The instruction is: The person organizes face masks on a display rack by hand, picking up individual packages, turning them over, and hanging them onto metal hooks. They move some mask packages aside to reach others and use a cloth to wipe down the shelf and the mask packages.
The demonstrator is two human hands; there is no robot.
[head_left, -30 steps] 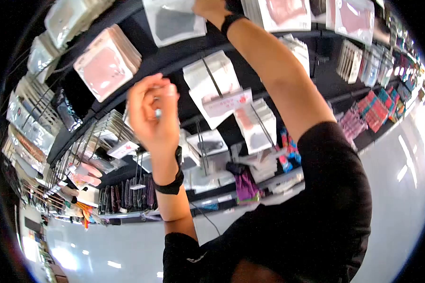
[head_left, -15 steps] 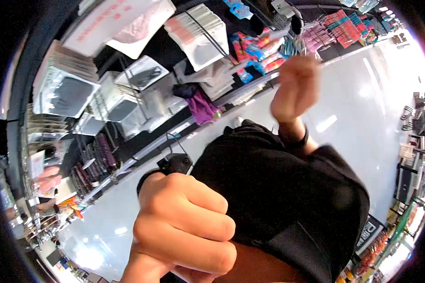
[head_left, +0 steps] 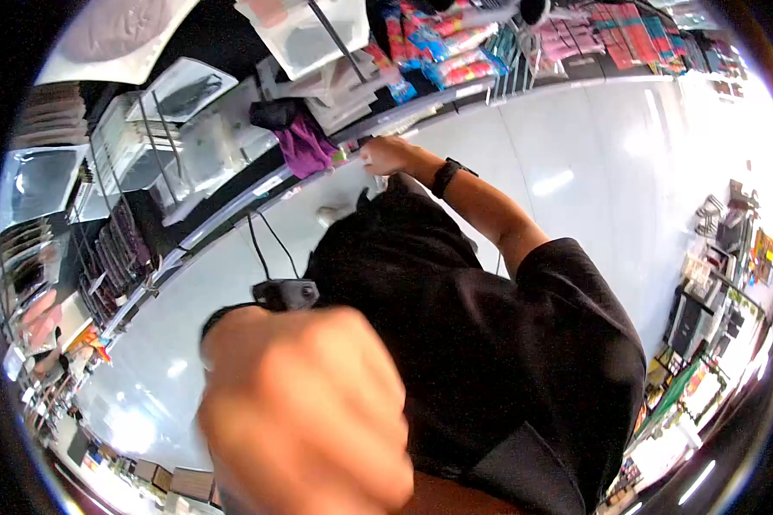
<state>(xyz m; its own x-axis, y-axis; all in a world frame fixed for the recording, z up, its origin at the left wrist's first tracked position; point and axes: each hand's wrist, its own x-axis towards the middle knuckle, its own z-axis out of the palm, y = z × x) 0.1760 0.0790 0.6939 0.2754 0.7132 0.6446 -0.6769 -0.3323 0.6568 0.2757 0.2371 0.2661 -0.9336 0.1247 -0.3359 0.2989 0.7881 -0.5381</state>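
Your left hand (head_left: 305, 403) is a blurry clenched fist at 7 o'clock; can't tell if anything's inside. Your right hand (head_left: 386, 156), around 12, is just beside the purple fabric item (head_left: 305, 153) at 11, finger state unclear. I'd mind your knuckles near the shelf rail (head_left: 232, 210). No readable brands on the clear-wrapped packs (head_left: 185, 90) at 10.

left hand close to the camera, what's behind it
Behind the left hand, a dark box with cords, pale floor and the black shirt show past its edges. Whatever lies directly behind it is covered and cannot be seen.
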